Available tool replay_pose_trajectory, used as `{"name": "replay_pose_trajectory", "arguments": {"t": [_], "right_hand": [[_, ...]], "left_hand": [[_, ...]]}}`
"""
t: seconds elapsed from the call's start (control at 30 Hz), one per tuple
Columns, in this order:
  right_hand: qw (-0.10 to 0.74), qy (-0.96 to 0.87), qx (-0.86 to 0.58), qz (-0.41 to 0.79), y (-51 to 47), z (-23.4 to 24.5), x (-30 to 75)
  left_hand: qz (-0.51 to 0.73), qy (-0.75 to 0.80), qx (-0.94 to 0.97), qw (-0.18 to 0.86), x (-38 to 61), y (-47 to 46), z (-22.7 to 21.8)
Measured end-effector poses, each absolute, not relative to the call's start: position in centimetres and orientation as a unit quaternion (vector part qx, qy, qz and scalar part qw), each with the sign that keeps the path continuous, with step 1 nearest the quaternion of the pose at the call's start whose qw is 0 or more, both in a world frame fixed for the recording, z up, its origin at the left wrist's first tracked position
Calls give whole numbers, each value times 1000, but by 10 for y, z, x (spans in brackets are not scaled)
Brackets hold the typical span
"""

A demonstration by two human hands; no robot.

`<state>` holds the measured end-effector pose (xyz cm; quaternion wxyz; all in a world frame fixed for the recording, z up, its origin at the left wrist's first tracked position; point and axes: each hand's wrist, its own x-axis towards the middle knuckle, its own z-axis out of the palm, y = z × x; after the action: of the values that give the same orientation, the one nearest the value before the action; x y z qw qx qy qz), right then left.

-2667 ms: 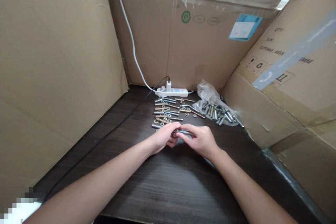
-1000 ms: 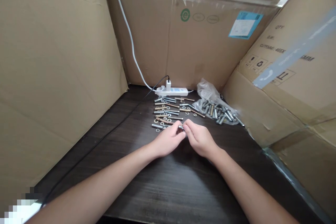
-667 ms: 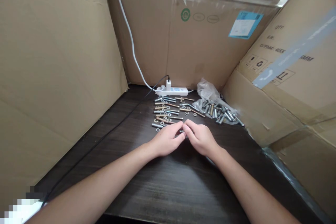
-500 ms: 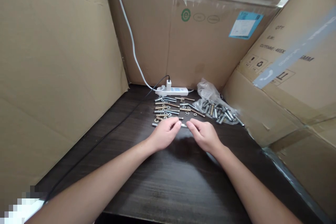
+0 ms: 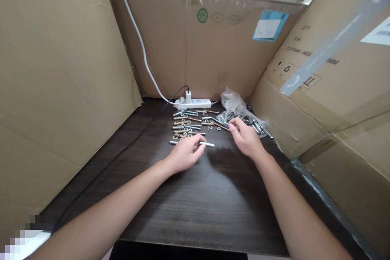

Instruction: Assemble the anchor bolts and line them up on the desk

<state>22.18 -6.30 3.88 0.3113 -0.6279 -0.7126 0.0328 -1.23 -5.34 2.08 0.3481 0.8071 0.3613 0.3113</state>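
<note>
My left hand (image 5: 185, 155) rests on the dark wooden table (image 5: 198, 211) with its thumb and fingers closed round a silver sleeve bolt (image 5: 207, 144) that lies flat on the wood. My right hand (image 5: 246, 138) reaches toward a pile of silver bolts (image 5: 257, 126) lying on a clear plastic bag (image 5: 230, 101); its fingers are loosely curled and nothing shows in them. Rows of laid-out bolts, nuts and washers (image 5: 189, 124) sit just beyond my left hand.
Large cardboard boxes wall the table on the left (image 5: 61, 73), back (image 5: 207, 40) and right (image 5: 329, 81). A white power strip (image 5: 193, 102) with a plugged charger lies at the back, its white cable running up the box and a black cable trailing left along the table.
Both hands worked together on one bolt, then parted. My left hand set the sleeve bolt down on the table; my right hand moved right and away toward the bolt pile. The camera view shifted slightly.
</note>
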Motion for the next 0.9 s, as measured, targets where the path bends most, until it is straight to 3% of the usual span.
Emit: {"name": "replay_pose_trajectory", "arguments": {"t": [0.2,0.53,0.6,0.9], "right_hand": [[268,-709,-652,27,-53,27,241],[237,-747,-620,32,-37,-3,229],[233,-747,-623,15,-37,-3,229],[263,-738,-622,2,-29,-10,234]], "left_hand": [[274,363,842,290,-16,-52,20],[192,387,897,87,19,-8,30],[126,422,895,67,32,7,35],[39,445,894,35,53,32,36]]}}
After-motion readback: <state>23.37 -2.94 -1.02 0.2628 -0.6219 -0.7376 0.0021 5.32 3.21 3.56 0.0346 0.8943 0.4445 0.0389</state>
